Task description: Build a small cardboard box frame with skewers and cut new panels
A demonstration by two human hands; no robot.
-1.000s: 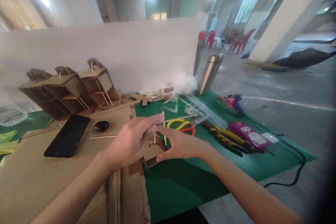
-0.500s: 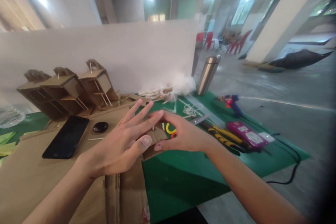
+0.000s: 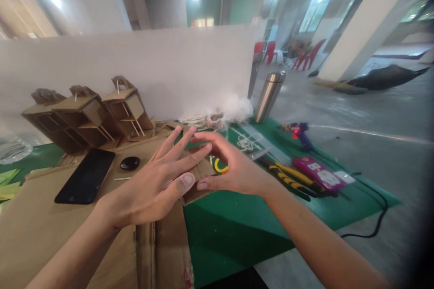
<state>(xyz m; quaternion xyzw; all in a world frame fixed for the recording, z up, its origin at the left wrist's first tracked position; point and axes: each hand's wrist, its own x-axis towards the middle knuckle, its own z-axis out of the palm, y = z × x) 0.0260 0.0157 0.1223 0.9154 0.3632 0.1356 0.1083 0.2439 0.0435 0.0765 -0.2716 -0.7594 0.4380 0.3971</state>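
Note:
Fingers spread, my left hand (image 3: 159, 180) lies open above the edge of the large cardboard sheet (image 3: 101, 244). Its index fingertip comes close to my right hand (image 3: 233, 167). A small piece of brown cardboard (image 3: 202, 171) shows between the two hands, partly covered by them. My right hand curves round this piece, thumb at its near side and fingers at its far side. How firmly they press is partly hidden. Behind the right hand are a yellow scissor handle (image 3: 219, 165) and a metal blade (image 3: 260, 152).
Three cardboard models (image 3: 127, 108) stand at the back left. Phone (image 3: 86, 176) and black oval object (image 3: 129, 163) lie on the cardboard. Steel flask (image 3: 270, 97), glue gun (image 3: 298, 132), yellow-black pliers (image 3: 288, 180) and purple box (image 3: 320, 174) stand or lie right on the green table (image 3: 237, 239).
My right hand's fingers have lifted and shifted slightly left along the small cardboard piece, whose top is now less tall in view. My left hand has barely moved.

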